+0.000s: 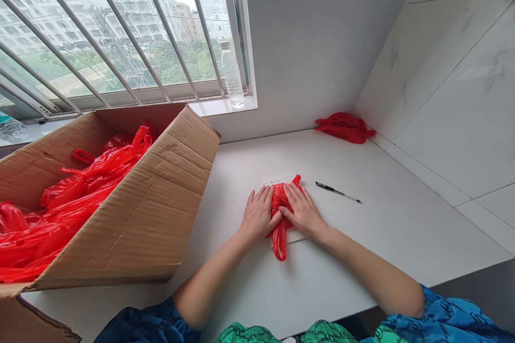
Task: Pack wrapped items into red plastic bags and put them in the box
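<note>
A red plastic bag (279, 241) lies on the white table, its handle loop pointing towards me and a small tip showing beyond my fingers. My left hand (259, 211) rests flat on the bag's left side, fingers stretched out. On the right side my right hand (303, 209) presses down in the same way, its fingers extended. The two thumbs nearly meet over the middle of the bag. Beneath it a sheet of white paper (298, 236) with some writing sticks out at the top and bottom; most of it is hidden.
A large cardboard box (137, 209) full of red plastic bags (92, 187) stands on the left. A black pen (338, 192) lies right of my hands. Another red bag (345, 127) is in the back corner. A clear bottle (232, 77) stands on the sill by the barred window.
</note>
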The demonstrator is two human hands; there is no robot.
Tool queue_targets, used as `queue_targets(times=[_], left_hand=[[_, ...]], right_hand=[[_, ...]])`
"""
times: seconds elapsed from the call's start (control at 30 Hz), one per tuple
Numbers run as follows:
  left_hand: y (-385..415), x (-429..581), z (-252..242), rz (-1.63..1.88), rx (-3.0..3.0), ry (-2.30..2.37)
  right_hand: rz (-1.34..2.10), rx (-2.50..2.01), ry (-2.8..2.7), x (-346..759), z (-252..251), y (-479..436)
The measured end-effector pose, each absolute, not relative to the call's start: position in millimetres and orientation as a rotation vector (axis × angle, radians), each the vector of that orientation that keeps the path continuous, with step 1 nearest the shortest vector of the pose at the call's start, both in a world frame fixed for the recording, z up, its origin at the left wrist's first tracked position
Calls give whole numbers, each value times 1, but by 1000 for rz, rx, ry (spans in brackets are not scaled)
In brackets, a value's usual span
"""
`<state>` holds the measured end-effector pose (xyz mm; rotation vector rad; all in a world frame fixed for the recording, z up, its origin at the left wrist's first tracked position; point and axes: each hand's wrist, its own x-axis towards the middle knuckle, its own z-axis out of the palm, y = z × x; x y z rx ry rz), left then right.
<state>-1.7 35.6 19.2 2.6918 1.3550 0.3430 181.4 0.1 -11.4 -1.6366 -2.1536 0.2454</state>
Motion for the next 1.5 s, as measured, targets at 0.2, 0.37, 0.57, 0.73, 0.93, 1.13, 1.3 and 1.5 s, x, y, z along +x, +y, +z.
queue_targets(times=[0.2,0.37,0.57,0.73,0.93,1.13,1.3,1.5], left_hand=[[36,-2,19,374,2700,1349],[36,-2,19,365,2700,1359],[34,-1,22,316,2717,1386],[34,-1,23,268,2723,1402],[33,-1,23,289,2720,1395],[37,-4,21,330,2639,1343],[40,-18,31,606,2518,1203],[40,-19,43,893,2601,1129]], right_hand=[[247,-1634,-2153,182,-11,0],[259,-1647,-2156,182,-11,0],[239,-1650,-2165,182,-11,0],[214,-1648,-2161,182,-12,1],[232,-1645,-2156,181,-11,0],[266,-1575,-2117,184,-10,2],[112,-1417,-1909,195,10,3],[94,-1271,-1917,192,19,1]])
